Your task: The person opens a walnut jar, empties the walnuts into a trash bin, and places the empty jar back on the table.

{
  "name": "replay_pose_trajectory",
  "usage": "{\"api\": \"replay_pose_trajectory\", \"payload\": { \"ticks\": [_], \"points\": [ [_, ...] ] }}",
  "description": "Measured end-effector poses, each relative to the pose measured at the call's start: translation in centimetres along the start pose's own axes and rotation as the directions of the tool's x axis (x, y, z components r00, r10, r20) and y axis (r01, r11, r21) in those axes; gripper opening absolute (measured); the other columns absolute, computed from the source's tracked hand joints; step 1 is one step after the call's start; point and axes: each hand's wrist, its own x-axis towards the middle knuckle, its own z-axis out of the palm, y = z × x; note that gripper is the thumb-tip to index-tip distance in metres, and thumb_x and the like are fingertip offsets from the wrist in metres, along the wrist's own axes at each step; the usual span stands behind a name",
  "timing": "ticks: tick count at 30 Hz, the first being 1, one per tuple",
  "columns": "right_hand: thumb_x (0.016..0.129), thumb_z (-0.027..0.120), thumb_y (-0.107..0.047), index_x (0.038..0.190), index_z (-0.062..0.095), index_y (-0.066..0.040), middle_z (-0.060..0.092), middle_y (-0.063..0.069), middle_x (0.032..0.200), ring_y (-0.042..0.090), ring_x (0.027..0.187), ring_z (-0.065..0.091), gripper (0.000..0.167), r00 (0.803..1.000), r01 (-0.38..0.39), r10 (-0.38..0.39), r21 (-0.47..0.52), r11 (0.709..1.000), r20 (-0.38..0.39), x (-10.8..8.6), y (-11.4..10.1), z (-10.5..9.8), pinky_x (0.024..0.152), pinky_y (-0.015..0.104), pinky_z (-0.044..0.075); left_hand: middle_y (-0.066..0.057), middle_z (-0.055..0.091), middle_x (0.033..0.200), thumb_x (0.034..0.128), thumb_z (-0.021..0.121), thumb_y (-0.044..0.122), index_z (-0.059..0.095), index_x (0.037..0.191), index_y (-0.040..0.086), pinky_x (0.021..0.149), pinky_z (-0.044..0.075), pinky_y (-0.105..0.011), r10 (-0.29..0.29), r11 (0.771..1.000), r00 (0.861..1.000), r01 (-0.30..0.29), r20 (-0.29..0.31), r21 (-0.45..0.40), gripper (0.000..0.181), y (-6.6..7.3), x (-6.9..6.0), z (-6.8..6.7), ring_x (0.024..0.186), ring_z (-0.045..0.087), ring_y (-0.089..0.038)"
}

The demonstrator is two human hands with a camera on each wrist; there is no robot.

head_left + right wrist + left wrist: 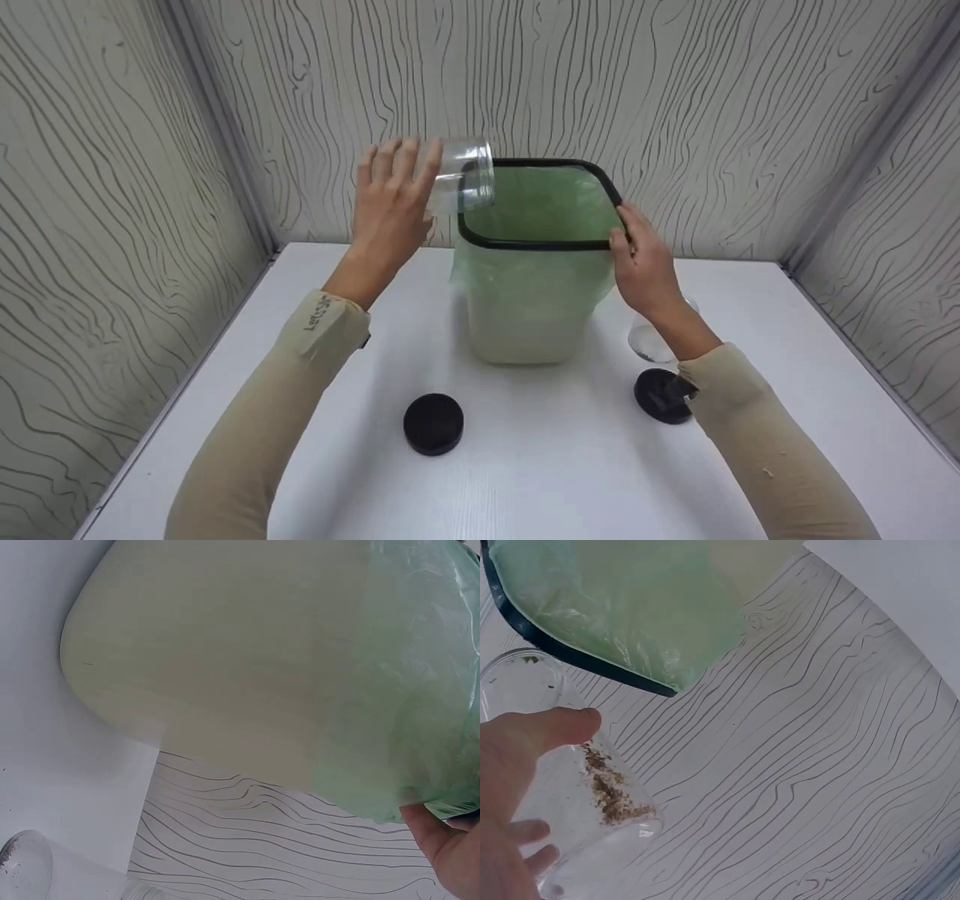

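Observation:
My left hand (394,199) grips a clear jar (463,176) tipped on its side, its mouth at the left rim of a bin (525,341). Brown crumbs (613,799) lie along the jar's wall in the left wrist view, with a few green flecks near its mouth. A green bag (529,274) lines the bin and folds down over its outside, under a black rim ring (551,245). On the bin's right side, my right hand (646,262) holds the rim, thumb against the bag. The bin's floor is hidden.
One black lid (433,424) lies on the white table (495,480) before the bin. Another black lid (662,396) lies by the right sleeve. Behind the right forearm, a second clear jar (646,343) is partly hidden. Wood-patterned walls (322,90) enclose the table.

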Motion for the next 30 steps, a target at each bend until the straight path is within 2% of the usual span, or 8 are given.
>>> {"api": "replay_pose_trajectory", "payload": {
  "ticks": [2,5,11,14,17,22,27,30],
  "points": [
    [0.102,0.032,-0.038,0.143,0.035,0.002,0.029,0.017,0.150,0.031,0.136,0.029,0.058,1.000,-0.003,0.003,0.001,1.000,-0.002,0.0,0.0,-0.1,0.102,0.049,0.034,-0.018,0.041,0.140,0.0744,0.080,0.026,0.033,0.145,0.010,0.106,0.023,-0.051,-0.063,0.994,0.998,0.062,-0.002,-0.087,0.086,-0.4,-0.4,0.1,0.128,0.035,-0.036],
    [0.102,0.032,-0.038,0.144,0.035,0.002,0.029,0.017,0.150,0.031,0.136,0.028,0.058,1.000,-0.007,0.007,0.003,1.000,-0.002,0.0,-0.1,-0.1,0.102,0.049,0.033,-0.018,0.044,0.138,0.0716,0.082,0.027,0.035,0.143,0.009,0.103,0.025,-0.051,-0.136,0.970,0.991,0.130,-0.016,-0.205,0.088,-0.8,-1.1,0.4,0.125,0.037,-0.036],
    [0.102,0.032,-0.037,0.144,0.035,0.001,0.030,0.017,0.150,0.031,0.137,0.028,0.057,1.000,-0.005,0.005,-0.003,1.000,-0.002,0.0,-0.1,-0.2,0.103,0.049,0.031,-0.017,0.044,0.136,0.0684,0.084,0.030,0.036,0.142,0.007,0.102,0.026,-0.051,-0.233,0.925,0.972,0.223,0.005,-0.306,0.091,-1.4,-2.2,0.7,0.124,0.038,-0.036],
    [0.102,0.033,-0.037,0.144,0.035,0.001,0.030,0.016,0.150,0.031,0.137,0.028,0.056,1.000,-0.004,0.004,-0.004,1.000,0.000,0.0,0.0,-0.1,0.104,0.048,0.031,-0.017,0.043,0.137,0.0689,0.084,0.032,0.034,0.143,0.008,0.103,0.026,-0.051,-0.284,0.890,0.958,0.278,0.036,-0.361,0.092,-1.4,-2.7,0.7,0.124,0.037,-0.035],
    [0.102,0.033,-0.036,0.144,0.034,0.001,0.030,0.016,0.150,0.031,0.137,0.028,0.056,1.000,-0.005,0.005,-0.007,1.000,0.000,0.1,0.1,-0.1,0.105,0.048,0.030,-0.017,0.044,0.136,0.0683,0.084,0.033,0.034,0.143,0.008,0.101,0.027,-0.051,-0.348,0.831,0.935,0.343,0.071,-0.438,0.093,-1.3,-3.3,0.9,0.123,0.038,-0.035],
    [0.102,0.032,-0.037,0.144,0.034,0.001,0.030,0.016,0.150,0.032,0.136,0.028,0.057,1.000,-0.006,0.006,-0.014,1.000,0.002,0.1,0.1,-0.2,0.105,0.049,0.030,-0.014,0.047,0.133,0.0663,0.085,0.034,0.035,0.143,0.006,0.098,0.031,-0.051,-0.429,0.702,0.895,0.417,0.123,-0.577,0.096,-1.0,-4.4,1.5,0.121,0.040,-0.032],
    [0.102,0.031,-0.038,0.144,0.034,0.001,0.030,0.016,0.150,0.032,0.135,0.030,0.058,1.000,-0.007,0.007,-0.019,1.000,0.004,0.0,-0.1,-0.2,0.103,0.049,0.032,-0.011,0.048,0.133,0.0669,0.084,0.032,0.033,0.143,0.007,0.098,0.031,-0.051,-0.458,0.601,0.872,0.446,0.171,-0.664,0.095,-0.9,-5.7,2.5,0.121,0.042,-0.029],
    [0.102,0.031,-0.037,0.144,0.034,0.001,0.030,0.017,0.150,0.032,0.135,0.031,0.057,1.000,-0.006,0.006,-0.021,1.000,0.002,0.0,-0.1,-0.2,0.102,0.049,0.033,-0.011,0.045,0.136,0.0676,0.084,0.030,0.030,0.144,0.007,0.099,0.032,-0.050,-0.470,0.529,0.857,0.467,0.214,-0.709,0.096,-0.9,-6.5,3.0,0.123,0.041,-0.028]
  ]
}}
